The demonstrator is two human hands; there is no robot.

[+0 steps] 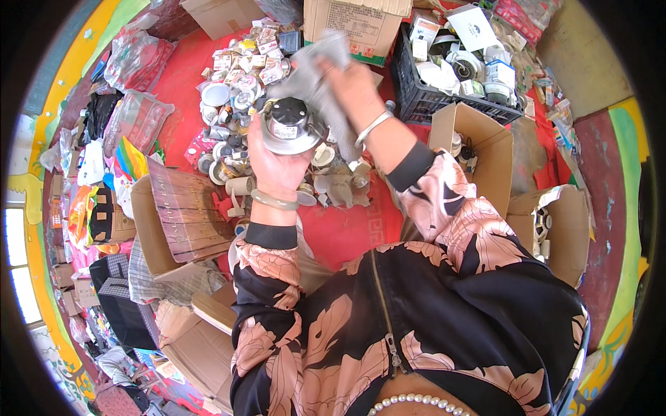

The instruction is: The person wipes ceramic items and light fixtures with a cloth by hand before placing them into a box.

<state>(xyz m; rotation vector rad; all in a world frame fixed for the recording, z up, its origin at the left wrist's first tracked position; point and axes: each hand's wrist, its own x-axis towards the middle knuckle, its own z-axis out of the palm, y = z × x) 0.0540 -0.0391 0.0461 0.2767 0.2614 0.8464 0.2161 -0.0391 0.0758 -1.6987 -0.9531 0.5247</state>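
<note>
My left hand (pixel 275 168) is closed round the rim of a round light fixture (pixel 288 128), with a black cap, a pale label and a silvery flared rim. The cap side faces up. In my right hand (pixel 355 90) is a grey cloth (pixel 320 66), bunched under the fingers and hanging down beside the fixture's right side. Some of the cloth is smeared by motion. Below and around the hands lies a heap of small lamp parts and little boxes (pixel 267 45), partly hidden by my left hand and the fixture.
A black plastic crate (pixel 420 93) full of lamps and boxes stands at the far right. Open cardboard boxes sit on the right (pixel 489 142) and left (pixel 154 225). Another carton (pixel 354 31) is at the back. Red sheeting (pixel 347 232) covers the floor.
</note>
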